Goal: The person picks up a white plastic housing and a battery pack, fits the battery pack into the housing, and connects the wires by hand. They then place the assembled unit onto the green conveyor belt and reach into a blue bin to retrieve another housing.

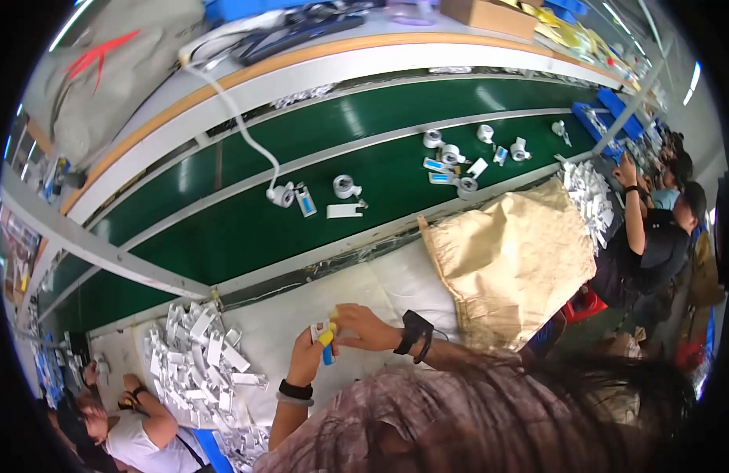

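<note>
Over the pale worktop, both my hands meet in front of my body at a small white part with a blue end (327, 356). My left hand (303, 359) is closed around it from the left. The fingers of my right hand (366, 327) are bent and pinch at its upper side. Yellow shows at the fingertips, perhaps finger covers; the fingers hide much of the part. To the left of my hands lies a heap of white plastic pieces (199, 363), many of them long and flat.
Beyond the worktop runs a green conveyor belt (246, 236) carrying round white units (346, 187) and blue-marked pieces (305, 200). A tan sheet (514, 260) covers the right side, beside another white heap (587, 201). Co-workers sit left (139, 433) and right (656, 244). A metal post (104, 248) slants at left.
</note>
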The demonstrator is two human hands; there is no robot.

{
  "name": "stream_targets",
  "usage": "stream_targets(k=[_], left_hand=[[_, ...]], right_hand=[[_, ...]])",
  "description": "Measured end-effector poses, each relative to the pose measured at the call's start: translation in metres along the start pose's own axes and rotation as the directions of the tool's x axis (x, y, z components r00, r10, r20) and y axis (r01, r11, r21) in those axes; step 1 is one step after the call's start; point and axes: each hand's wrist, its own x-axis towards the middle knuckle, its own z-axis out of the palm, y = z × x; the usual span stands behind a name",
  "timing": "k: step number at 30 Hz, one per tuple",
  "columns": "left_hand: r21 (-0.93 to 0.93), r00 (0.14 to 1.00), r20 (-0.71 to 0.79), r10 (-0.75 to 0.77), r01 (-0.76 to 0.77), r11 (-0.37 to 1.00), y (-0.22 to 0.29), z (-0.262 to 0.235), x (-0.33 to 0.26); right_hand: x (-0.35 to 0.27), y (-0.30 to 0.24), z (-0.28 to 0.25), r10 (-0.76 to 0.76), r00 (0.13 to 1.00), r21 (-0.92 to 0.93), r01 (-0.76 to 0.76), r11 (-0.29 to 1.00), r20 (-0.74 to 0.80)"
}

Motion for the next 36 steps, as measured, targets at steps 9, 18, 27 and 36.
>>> stream_targets(k=[9,18,27,36], left_hand=[[0.192,0.938,0.243,-0.248,0.204,0.960,0.039,0.065,-0.016],[0.623,0.884,0.464,0.055,-0.370,0.689,0.059,0.081,-0.020],[0.153,0.994,-0.022,0.109,-0.104,0.983,0.013,0.069,-0.020],[0.026,0.995,0.001,0.102,-0.102,0.994,0.018,0.059,-0.038]], right_hand=[[-0.073,-0.019,-0.079,0.253,0.834,0.717,-0.550,0.428,0.490],[-0.067,-0.042,-0.116,0.084,0.731,0.606,-0.620,0.498,0.678],[-0.037,-0.070,-0.087,-0.005,0.949,-0.198,-0.061,0.978,-0.316],[-0.010,-0.084,-0.066,-0.050,0.965,-0.006,0.050,0.999,-0.256]])
